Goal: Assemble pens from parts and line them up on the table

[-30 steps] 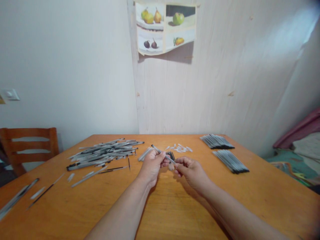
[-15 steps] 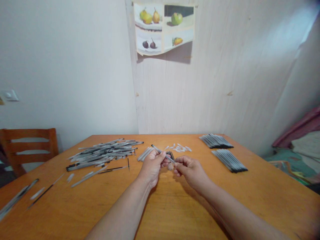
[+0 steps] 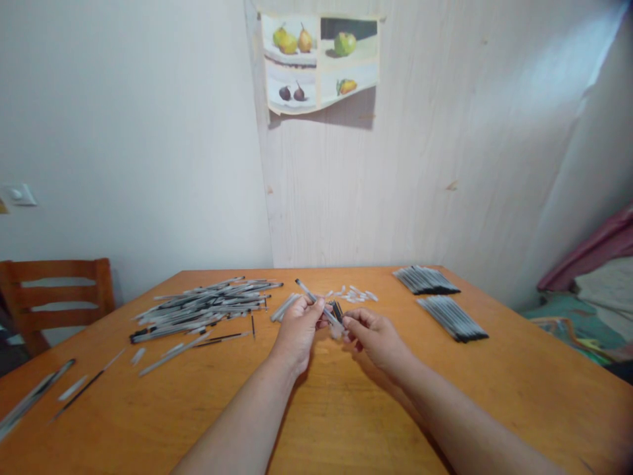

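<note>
A slim grey pen (image 3: 305, 290) with a black end slants between my hands. My left hand (image 3: 302, 323) grips it near the middle, thumb on top. At the pen's lower end, my right hand (image 3: 368, 330) pinches with thumb and forefinger. A pale, clear piece (image 3: 337, 332), perhaps a cap, shows by those fingertips, too blurred to name surely. Just behind my hands lie several black pieces (image 3: 337, 307), partly hidden. Beyond them are small clear caps (image 3: 353, 294). Several clear pen barrels (image 3: 285, 307) lie beside my left hand.
A large heap of pens (image 3: 208, 305) covers the table's left side, with loose refills (image 3: 222, 338) and barrels in front. Two neat rows of pens, a far row (image 3: 426, 280) and a near row (image 3: 452, 318), lie at right. A wooden chair (image 3: 59, 269) stands left.
The pen's lower end and my right fingertips have shifted slightly relative to each other, and the pen now tilts a little more steeply. The camera view has moved slightly.
</note>
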`<state>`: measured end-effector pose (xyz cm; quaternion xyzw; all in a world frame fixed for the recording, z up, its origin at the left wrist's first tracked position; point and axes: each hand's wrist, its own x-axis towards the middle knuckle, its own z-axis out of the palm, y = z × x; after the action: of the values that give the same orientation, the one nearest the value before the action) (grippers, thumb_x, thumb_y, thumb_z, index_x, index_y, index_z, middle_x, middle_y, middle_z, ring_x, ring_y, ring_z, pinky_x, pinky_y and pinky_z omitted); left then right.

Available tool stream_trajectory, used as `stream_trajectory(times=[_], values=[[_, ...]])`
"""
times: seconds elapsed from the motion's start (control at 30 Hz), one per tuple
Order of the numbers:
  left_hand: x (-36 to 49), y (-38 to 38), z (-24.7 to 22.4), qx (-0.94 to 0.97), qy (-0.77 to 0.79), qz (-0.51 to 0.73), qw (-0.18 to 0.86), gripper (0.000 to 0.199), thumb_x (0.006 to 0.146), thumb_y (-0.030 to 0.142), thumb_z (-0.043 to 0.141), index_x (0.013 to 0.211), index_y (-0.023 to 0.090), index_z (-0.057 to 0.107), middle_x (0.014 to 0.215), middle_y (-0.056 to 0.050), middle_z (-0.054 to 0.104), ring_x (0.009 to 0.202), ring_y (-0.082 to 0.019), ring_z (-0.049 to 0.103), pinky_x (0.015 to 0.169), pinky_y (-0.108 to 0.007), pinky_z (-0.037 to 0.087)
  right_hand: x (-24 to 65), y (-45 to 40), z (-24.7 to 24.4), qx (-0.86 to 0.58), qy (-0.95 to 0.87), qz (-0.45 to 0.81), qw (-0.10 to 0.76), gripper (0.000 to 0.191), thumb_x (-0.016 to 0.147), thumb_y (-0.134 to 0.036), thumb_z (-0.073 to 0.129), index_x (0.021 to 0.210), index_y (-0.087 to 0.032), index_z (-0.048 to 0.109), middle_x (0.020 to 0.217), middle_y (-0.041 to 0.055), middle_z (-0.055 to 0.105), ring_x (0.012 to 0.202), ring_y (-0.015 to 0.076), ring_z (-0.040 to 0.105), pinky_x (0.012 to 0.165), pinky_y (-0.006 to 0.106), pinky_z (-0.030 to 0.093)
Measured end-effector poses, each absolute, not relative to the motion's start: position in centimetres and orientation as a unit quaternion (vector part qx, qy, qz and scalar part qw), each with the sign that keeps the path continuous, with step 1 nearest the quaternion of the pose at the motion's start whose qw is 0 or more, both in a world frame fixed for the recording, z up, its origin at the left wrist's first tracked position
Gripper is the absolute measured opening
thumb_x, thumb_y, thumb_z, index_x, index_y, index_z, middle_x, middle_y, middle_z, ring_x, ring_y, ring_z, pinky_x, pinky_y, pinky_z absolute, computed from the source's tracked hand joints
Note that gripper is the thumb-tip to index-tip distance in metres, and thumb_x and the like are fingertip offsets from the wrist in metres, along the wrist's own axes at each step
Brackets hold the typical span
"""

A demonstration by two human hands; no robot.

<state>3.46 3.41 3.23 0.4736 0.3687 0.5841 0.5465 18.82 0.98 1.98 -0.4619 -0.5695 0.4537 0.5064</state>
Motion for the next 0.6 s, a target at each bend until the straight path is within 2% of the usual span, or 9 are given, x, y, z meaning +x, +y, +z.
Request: stream_trajectory(times=[0.2,0.37,0.5,0.6], values=[[3.6,3.1,3.4,0.526,0.39,0.566,0.502,0.032,0.077,0.04,0.07,0.096,0.016,0.066,0.081,-0.003,0.068,0.07,-0.012,0.059,0.066,-0.021,0.043,20.0,1.6,2.2,-0.47,-0.566,0.411,0.538,0.028,0.08,-0.046,0.06,0.078,-0.018,0.061,0.063,0.0,0.06,0.054,0.0123,0.053,0.049,0.024,0.039],[3.9,3.4,2.8,0.611,0.368,0.531,0.457,0.027,0.08,0.035,0.066,0.099,0.017,0.07,0.087,-0.005,0.07,0.079,-0.016,0.062,0.073,-0.025,0.046,20.3,1.5,2.7,-0.454,-0.567,0.406,0.555,0.026,0.081,-0.045,0.06,0.079,-0.019,0.061,0.065,-0.0002,0.059,0.055,0.0132,0.053,0.05,0.025,0.038],[4.0,3.5,2.5,0.69,0.348,0.497,0.394,0.018,0.083,0.033,0.062,0.09,0.02,0.073,0.083,-0.004,0.07,0.079,-0.019,0.061,0.075,-0.028,0.045,20.4,1.1,3.6,-0.441,-0.576,0.379,0.574,0.03,0.084,-0.048,0.058,0.081,-0.018,0.061,0.071,0.0004,0.058,0.057,0.0124,0.055,0.052,0.025,0.04],[3.7,3.4,2.5,0.753,0.355,0.467,0.299,0.015,0.083,0.03,0.062,0.085,0.023,0.074,0.083,-0.005,0.069,0.082,-0.02,0.059,0.077,-0.029,0.041,20.5,0.9,4.0,-0.439,-0.59,0.344,0.583,0.034,0.086,-0.05,0.055,0.09,-0.017,0.062,0.077,0.0013,0.06,0.06,0.0126,0.057,0.053,0.025,0.042]])
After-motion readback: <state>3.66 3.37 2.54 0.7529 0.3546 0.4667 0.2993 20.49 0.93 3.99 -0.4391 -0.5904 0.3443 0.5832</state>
